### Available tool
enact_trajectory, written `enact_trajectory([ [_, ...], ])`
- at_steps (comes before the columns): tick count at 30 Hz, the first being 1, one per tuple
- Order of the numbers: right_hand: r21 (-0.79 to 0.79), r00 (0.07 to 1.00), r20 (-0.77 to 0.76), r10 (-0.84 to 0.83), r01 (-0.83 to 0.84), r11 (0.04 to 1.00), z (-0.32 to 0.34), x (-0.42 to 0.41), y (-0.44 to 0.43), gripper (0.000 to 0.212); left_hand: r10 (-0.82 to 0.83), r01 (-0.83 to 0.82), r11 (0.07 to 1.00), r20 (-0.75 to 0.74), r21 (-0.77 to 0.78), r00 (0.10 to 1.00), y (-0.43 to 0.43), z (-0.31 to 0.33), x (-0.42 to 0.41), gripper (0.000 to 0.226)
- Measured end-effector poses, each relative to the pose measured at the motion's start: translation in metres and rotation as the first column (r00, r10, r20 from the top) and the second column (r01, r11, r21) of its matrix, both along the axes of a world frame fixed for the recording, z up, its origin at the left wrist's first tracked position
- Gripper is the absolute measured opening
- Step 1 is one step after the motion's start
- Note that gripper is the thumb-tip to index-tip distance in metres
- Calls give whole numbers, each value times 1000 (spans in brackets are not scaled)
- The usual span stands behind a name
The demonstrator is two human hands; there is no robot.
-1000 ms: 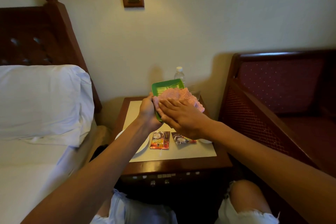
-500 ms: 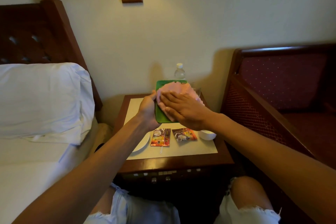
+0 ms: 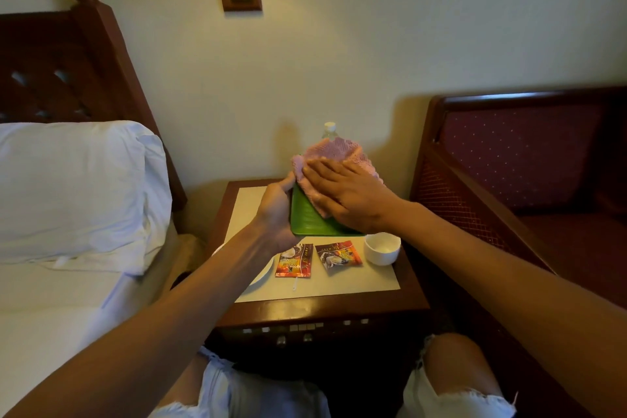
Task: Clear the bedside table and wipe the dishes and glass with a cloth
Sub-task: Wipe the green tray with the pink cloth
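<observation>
Left hand [image 3: 276,210] fingers grasp the green plate [image 3: 307,219] by its edge, above the surface [image 3: 315,292]. Right hand [image 3: 349,195], fingers straight, presses the pink cloth [image 3: 334,154] onto it.

My left hand [image 3: 276,210] grips the plate [image 3: 307,222] edge; beside its thumb, my right hand [image 3: 346,195] presses straight-fingered on the cloth [image 3: 334,151].

Single head-worn wide-angle view, forward and down (near, from just above) onto the bedside table [image 3: 322,310].
</observation>
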State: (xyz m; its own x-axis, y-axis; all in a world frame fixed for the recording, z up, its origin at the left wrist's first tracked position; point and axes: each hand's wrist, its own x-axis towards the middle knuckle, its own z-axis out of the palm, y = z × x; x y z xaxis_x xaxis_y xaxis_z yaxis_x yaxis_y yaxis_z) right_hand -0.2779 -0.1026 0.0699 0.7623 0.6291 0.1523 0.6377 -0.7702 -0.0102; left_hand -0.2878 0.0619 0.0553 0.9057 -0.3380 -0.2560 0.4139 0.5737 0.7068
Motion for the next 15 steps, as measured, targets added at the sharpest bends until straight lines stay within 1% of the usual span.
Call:
enact_trajectory([
  [2, 36, 989, 44, -144, 142, 989, 0, -3, 8, 58, 55, -55, 998, 29, -9, 998, -2, 6, 3, 51],
  [4, 107, 961, 11, -275, 272, 956, -1, -13, 23, 59, 122, -120, 992, 59, -27, 991, -5, 15, 4, 53],
  [5, 130, 959, -22, -283, 283, 950, -2, -17, 31, 59, 148, -147, 989, 77, -30, 986, -4, 17, 6, 54],
  [6, 151, 966, -56, -252, 257, 954, -3, -22, 40, 59, 161, -159, 987, 79, -29, 984, -4, 19, 8, 54],
  [8, 205, 982, -139, -128, 154, 967, -3, -27, 48, 57, 154, -154, 988, 80, -2, 985, -1, 21, 7, 54],
  [10, 196, 985, -166, -49, 82, 977, -2, -21, 45, 56, 97, -98, 995, 67, 23, 993, 4, 19, 4, 54],
  [12, 147, 989, -135, -69, 88, 985, 1, -10, 38, 57, 11, -14, 999, 68, 37, 998, 6, 18, 0, 59],
  [15, 147, 988, -106, -113, 127, 981, 1, -4, 34, 57, -12, 7, 998, 68, 67, 998, 4, 18, 1, 70],
])
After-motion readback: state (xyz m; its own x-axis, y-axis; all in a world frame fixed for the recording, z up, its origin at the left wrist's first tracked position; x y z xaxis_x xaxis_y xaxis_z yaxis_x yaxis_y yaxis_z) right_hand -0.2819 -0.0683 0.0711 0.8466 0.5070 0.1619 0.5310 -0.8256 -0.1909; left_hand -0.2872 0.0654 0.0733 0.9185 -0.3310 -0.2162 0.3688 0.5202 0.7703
